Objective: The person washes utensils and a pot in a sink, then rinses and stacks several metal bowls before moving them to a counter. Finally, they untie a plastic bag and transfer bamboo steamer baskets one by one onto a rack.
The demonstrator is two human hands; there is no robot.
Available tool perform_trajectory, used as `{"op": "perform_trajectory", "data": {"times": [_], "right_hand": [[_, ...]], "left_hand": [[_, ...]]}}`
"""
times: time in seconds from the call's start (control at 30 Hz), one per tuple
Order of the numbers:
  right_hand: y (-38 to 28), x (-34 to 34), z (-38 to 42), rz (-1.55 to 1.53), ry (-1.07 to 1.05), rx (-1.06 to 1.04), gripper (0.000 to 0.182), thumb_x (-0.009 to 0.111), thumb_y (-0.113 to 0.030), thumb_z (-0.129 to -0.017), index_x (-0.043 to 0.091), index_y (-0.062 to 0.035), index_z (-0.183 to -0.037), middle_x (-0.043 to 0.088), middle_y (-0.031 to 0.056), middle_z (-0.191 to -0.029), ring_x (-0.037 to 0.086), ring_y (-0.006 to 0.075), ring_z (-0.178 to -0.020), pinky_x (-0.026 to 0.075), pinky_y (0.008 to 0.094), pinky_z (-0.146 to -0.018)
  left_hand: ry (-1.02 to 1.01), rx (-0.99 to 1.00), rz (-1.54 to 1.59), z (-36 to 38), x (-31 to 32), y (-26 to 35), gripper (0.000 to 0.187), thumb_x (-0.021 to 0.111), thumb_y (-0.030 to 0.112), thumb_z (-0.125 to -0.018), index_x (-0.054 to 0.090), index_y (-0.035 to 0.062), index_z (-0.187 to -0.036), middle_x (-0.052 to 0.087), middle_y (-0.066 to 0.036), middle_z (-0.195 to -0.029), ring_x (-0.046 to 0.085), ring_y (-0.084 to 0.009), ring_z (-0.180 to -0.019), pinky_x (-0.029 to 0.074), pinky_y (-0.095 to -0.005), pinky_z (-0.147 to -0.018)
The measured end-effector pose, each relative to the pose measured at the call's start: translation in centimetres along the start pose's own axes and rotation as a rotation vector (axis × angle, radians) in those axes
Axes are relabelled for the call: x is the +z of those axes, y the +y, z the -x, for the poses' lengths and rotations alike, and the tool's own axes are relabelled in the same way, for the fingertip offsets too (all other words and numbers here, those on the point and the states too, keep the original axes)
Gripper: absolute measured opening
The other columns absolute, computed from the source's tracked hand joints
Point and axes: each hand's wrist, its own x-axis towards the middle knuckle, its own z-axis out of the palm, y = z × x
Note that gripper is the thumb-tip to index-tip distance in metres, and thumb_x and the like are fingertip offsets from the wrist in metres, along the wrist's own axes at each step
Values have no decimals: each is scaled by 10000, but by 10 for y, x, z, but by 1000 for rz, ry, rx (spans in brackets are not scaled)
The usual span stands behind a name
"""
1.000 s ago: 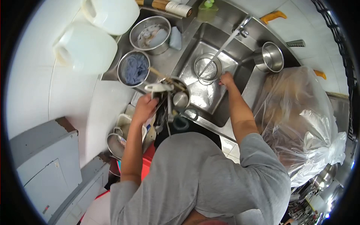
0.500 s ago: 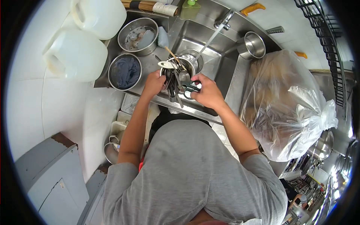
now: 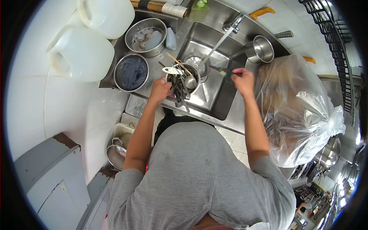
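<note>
My left hand [image 3: 160, 90] grips the rim of a metal pot [image 3: 197, 85] tilted at the sink's near left edge. Several utensils stick out of it, among them a ladle [image 3: 190, 82], a white-handled tool [image 3: 172, 71] and a wooden stick [image 3: 177, 61]. Over the right side of the sink [image 3: 220, 82], my right hand [image 3: 243, 81] is closed on dark-handled scissors [image 3: 226, 73], their blades pointing left. Water runs from the faucet [image 3: 233, 25] into a metal bowl [image 3: 196, 59] in the basin, just behind the pot.
On the left counter stand a pot of soapy water [image 3: 159, 46] and a bowl with dark cloth [image 3: 132, 73]. Another metal pot [image 3: 260, 49] sits right of the sink, near a large plastic bag [image 3: 295, 111]. White jugs [image 3: 82, 53] stand at far left.
My right hand has lifted the scissors away from the utensils in the pot and carried them right, over the basin. My left hand still holds the pot.
</note>
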Motion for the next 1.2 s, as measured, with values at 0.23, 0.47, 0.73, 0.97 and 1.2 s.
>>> {"op": "perform_trajectory", "data": {"times": [0.23, 0.47, 0.73, 0.97, 1.2], "right_hand": [[79, 123, -54, 15, -64, 12, 405, 783, -152, -794, 724, -28, -1176, 762, 161, -1019, 741, 295, -907, 574, 382, -839], [-90, 42, 69, -107, -334, -503, 274, 803, -207, -847, 718, -80, -1075, 722, 96, -1060, 687, 215, -916, 560, 369, -802], [-121, 49, 110, 298, -350, -943, 407, 865, -274, -733, 696, -73, -1044, 648, 99, -1108, 618, 308, -959, 537, 406, -852], [-107, 74, 117, 274, -175, -942, 294, 849, -197, -753, 703, -52, -962, 689, 109, -1060, 671, 301, -883, 565, 356, -770], [-117, 44, 102, -302, -246, -690, 266, 825, -19, -796, 663, 32, -1000, 705, 130, -1079, 663, 143, -677, 545, 267, -583]], "left_hand": [[13, -20, -93, -5, 7, -1, 231, 521, 78, -939, 651, -16, -1105, 627, -48, -762, 552, -123, -567, 573, -338, -564], [48, 9, -118, -12, 18, 0, 223, 522, 68, -925, 666, -20, -1071, 636, -52, -769, 577, -134, -578, 553, -322, -540], [68, 18, -164, -26, 26, 3, 158, 539, 62, -908, 658, -12, -982, 657, -71, -764, 596, -142, -557, 496, -314, -481], [47, 16, -89, -28, 30, 3, 176, 544, 33, -914, 662, -35, -1026, 683, -98, -813, 643, -169, -585, 543, -319, -510], [10, 21, -58, -25, 25, -4, 143, 583, 64, -976, 642, -49, -1040, 676, -119, -855, 667, -203, -585, 604, -346, -522]]}}
